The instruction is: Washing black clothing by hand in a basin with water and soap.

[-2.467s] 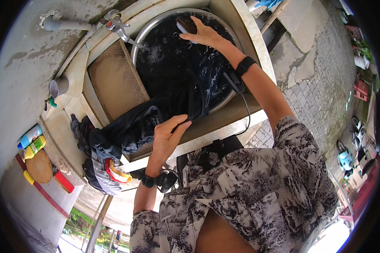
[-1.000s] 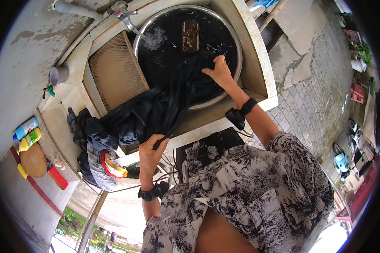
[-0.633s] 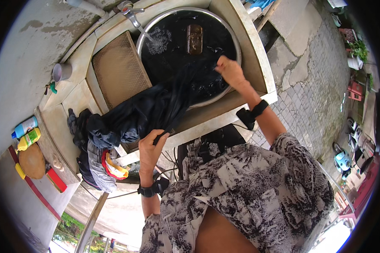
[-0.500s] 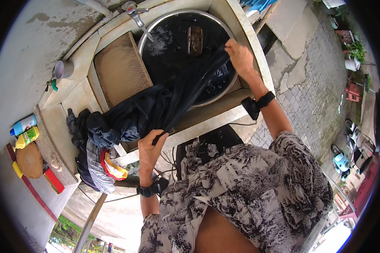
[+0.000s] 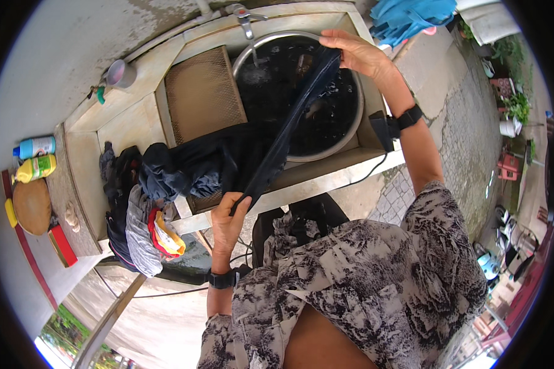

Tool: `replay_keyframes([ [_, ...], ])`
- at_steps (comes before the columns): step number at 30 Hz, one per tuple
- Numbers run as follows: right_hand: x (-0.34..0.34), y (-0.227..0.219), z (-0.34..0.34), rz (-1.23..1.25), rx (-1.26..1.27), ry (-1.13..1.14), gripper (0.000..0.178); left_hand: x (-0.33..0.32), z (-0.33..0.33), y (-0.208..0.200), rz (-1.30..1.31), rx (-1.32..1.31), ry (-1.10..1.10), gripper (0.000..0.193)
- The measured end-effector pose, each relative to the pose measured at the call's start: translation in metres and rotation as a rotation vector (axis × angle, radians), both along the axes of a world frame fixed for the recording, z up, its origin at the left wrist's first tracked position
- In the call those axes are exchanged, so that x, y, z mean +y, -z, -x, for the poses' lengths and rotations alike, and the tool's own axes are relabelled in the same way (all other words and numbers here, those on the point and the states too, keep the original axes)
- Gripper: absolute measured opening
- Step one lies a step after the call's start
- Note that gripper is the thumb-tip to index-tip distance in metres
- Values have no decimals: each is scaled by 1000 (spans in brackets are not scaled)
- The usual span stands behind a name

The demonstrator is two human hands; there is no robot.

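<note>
A dark wet garment is stretched taut between my hands, its edge running slantwise across the near side of a round metal basin. My left hand pinches its lower end at the sink's front edge. Above the basin's far right rim, my right hand grips the upper end. The rest of the garment lies bunched to the left, over a brown textured board. Dark water fills the basin, and a brown block shows in it, partly hidden by the cloth. Water runs from a tap.
More clothes hang over the sink's left front corner. A grey cup stands by a green tap. Blue and yellow bottles sit at far left. Blue cloth is at the upper right.
My right hand has risen, lifting the garment's upper edge and pulling it tighter and steeper. My left hand still pinches the lower end. The whole view has shifted slightly.
</note>
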State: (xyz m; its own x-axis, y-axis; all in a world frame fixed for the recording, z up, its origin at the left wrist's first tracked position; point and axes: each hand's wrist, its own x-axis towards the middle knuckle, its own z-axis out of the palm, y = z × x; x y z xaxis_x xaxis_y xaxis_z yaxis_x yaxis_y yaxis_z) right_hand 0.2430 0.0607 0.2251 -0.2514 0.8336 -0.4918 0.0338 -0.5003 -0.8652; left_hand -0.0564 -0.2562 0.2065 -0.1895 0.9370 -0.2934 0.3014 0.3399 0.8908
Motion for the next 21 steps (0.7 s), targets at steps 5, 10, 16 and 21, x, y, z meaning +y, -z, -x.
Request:
replay_keyframes([
  [5,6,-46,48,-433,-134,-372,47,-13,12,-2,119,-13,213,14],
  [10,7,-91,172,-770,-253,-476,62,-37,27,12,116,-286,64,13],
  [16,21,-15,270,-1132,-443,-477,67,-7,24,33,83,-750,-696,35],
  [21,-50,41,176,-860,-375,-561,54,-19,31,34,116,-460,-465,38],
])
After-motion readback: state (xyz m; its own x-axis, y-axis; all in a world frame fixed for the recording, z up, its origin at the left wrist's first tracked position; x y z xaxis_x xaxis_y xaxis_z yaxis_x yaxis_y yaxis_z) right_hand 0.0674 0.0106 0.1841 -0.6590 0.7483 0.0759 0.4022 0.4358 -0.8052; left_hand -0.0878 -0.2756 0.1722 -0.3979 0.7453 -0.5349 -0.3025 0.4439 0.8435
